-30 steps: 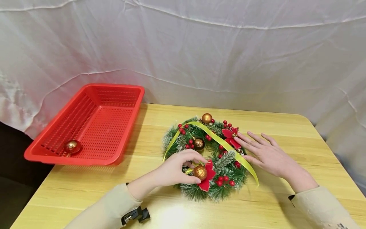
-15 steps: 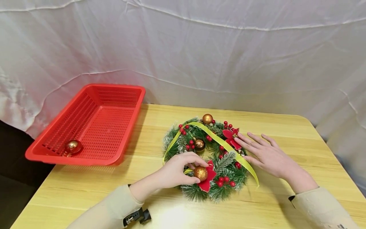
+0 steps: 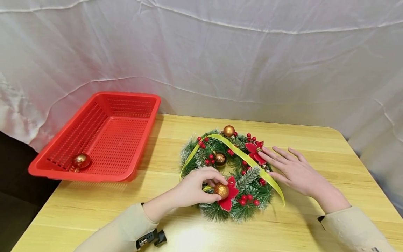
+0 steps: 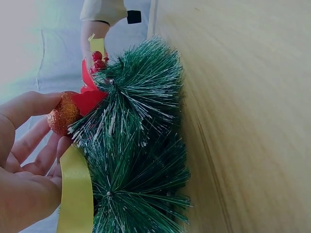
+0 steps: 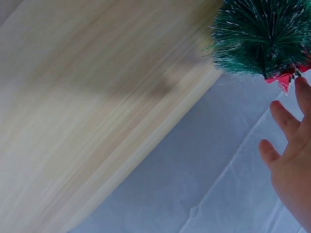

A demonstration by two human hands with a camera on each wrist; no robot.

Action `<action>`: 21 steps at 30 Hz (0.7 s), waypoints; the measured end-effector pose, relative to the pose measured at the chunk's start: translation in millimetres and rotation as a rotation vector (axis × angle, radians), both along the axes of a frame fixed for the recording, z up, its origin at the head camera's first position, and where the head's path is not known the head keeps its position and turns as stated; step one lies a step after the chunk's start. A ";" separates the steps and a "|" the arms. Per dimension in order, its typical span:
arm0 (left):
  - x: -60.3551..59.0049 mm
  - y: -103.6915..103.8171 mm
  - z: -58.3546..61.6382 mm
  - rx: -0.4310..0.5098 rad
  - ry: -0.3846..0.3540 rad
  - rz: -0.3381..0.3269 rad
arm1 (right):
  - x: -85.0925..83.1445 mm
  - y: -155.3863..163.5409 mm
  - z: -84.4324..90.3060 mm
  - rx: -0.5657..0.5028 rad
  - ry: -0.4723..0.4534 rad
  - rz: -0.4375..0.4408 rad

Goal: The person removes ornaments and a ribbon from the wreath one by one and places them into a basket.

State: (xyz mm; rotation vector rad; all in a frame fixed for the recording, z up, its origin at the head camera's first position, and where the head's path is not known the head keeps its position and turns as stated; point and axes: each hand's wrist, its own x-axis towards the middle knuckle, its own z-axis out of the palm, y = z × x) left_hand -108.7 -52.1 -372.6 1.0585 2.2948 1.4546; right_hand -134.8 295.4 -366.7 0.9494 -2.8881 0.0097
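Note:
A green wreath [image 3: 214, 214] with frosted tips, red berries and red flowers lies on the table. At its near side my left hand [image 3: 196, 185] pinches a gold glitter ball [image 3: 221, 190] between thumb and fingers, against a red flower [image 3: 232, 193]. The left wrist view shows the same glitter ball [image 4: 63, 114] in the fingertips, with yellow ribbon [image 4: 76, 194] beside the hand. My right hand [image 3: 297, 171] is spread at the wreath's right side, fingertips at another red flower [image 3: 255, 151]. A long yellow ribbon [image 3: 239, 152] runs loosely across the wreath.
A red plastic basket [image 3: 143, 140] stands at the table's left, with a shiny gold ball [image 3: 81, 160] in its near corner. Two more balls sit on the wreath, a matte gold ball [image 3: 228, 131] and a shiny brown ball [image 3: 220, 159]. A pale cloth [image 3: 201, 63] hangs behind the table.
Hardly anything differs. The left hand stays on the glitter ball, with only a slight shift of its fingers. The right hand keeps its place.

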 end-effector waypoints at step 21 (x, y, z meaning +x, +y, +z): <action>-1.5 -1.3 3.5 0.216 -0.116 0.056 | -0.7 -0.1 -0.8 -0.003 -0.001 0.006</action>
